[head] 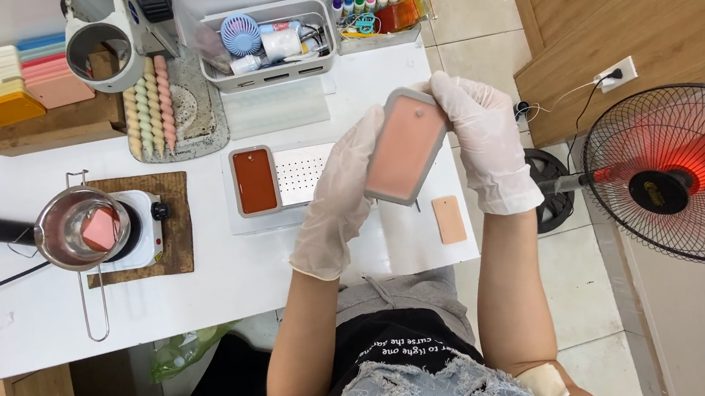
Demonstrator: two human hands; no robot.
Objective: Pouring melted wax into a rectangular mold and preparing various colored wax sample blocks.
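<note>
While two gloved hands' fingers (446,98) grip one grey mould (406,145), one pink slab (449,219) lies nearby.

This looks like a small home craft workshop, most likely for casting wax or soap. Well to the left of the gloved left hand (344,194), a steel melting pot with a pink block inside (82,227) sits on a small white electric hotplate (136,229). Beyond it stand stacked pastel slabs in a wooden tray (23,83) and a row of twisted pastel candles (148,106). Just beside the left hand lies a grey rectangular mould filled with dark red material (255,181). Above the gloved right hand (490,146), a line of small coloured dye bottles (372,0) stands in a clear box. The white worktable (205,281), tiled floor (577,297) and a standing fan (678,175) to the right of that hand suggest a domestic room.
</note>
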